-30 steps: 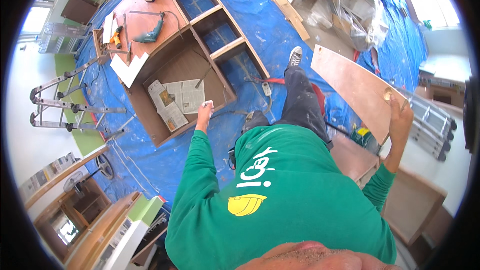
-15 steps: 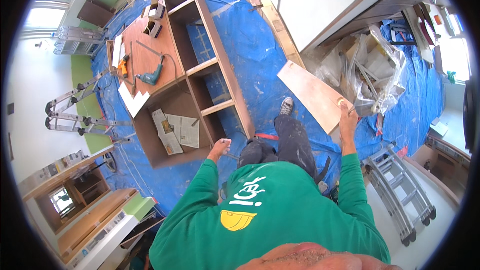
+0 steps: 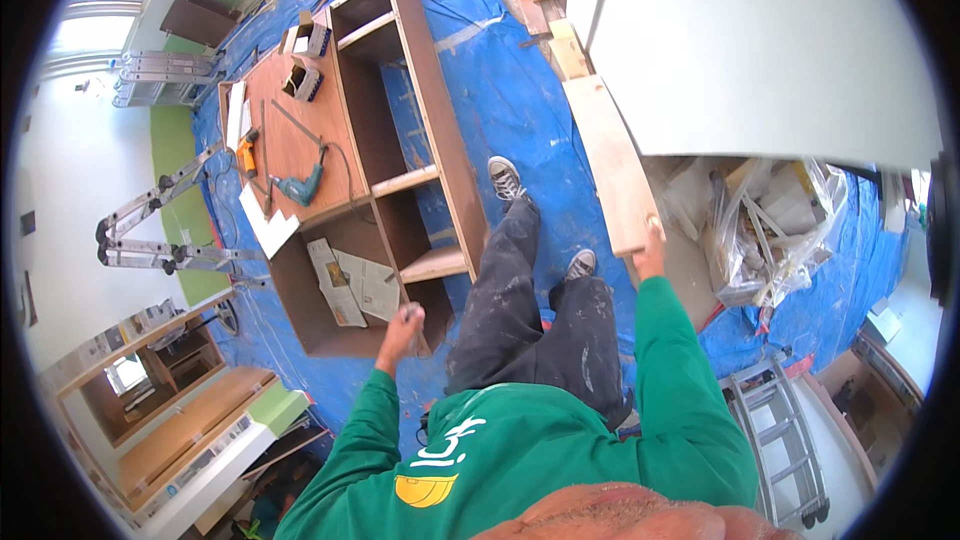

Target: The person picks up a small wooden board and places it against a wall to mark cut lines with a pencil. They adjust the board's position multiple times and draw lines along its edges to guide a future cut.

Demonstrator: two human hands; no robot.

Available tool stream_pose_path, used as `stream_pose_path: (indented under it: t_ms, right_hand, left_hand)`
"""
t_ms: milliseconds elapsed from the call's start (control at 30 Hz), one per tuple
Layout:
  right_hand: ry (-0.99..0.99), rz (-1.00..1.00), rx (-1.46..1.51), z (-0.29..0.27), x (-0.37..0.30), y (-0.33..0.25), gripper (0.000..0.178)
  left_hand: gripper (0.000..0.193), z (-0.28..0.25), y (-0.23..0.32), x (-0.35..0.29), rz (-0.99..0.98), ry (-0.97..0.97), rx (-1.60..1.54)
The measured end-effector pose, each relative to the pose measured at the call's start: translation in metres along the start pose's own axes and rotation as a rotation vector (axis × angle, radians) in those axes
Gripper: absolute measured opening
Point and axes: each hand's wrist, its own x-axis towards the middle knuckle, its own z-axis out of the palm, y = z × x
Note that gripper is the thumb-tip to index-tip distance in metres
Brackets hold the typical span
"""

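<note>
By the near end of a brown cabinet (image 3: 432, 110), the left hand (image 3: 402, 328) is curled; whether it holds anything I cannot tell. Beside the right leg (image 3: 587, 335), the right hand (image 3: 650, 252) has its fingers wrapped on the near end of a pale wooden board (image 3: 608, 165), which stretches forward from them toward some timber pieces (image 3: 568, 52). Farther off, a teal drill (image 3: 300, 187) lies on the cabinet's reddish panel (image 3: 335, 105)
</note>
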Motion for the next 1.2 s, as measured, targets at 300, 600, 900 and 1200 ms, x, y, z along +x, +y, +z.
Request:
stream_pose_path:
  t_ms: [300, 600, 900, 1200]
  right_hand:
    - [0.574, 0.492, -0.017, -0.015, -0.071, -0.047, 0.062]
    - [0.17, 0.265, -0.418, 0.27, 0.076, -0.117, 0.055]
    - [-0.182, -0.139, -1.119, 0.539, 0.354, -0.141, 0.038]
    - [0.106, 0.251, -0.453, 0.632, 0.652, -0.097, 0.064]
  left_hand:
    - [0.028, -0.028, -0.041, 0.068, -0.553, -0.152, -0.416]
    - [0.051, -0.105, 0.224, 0.333, 0.053, 0.052, -0.272]
    - [0.11, -0.107, 0.34, 0.613, 0.148, 0.354, -0.099]
    - [0.073, -0.036, 0.332, 0.724, 0.251, 0.68, 0.203]
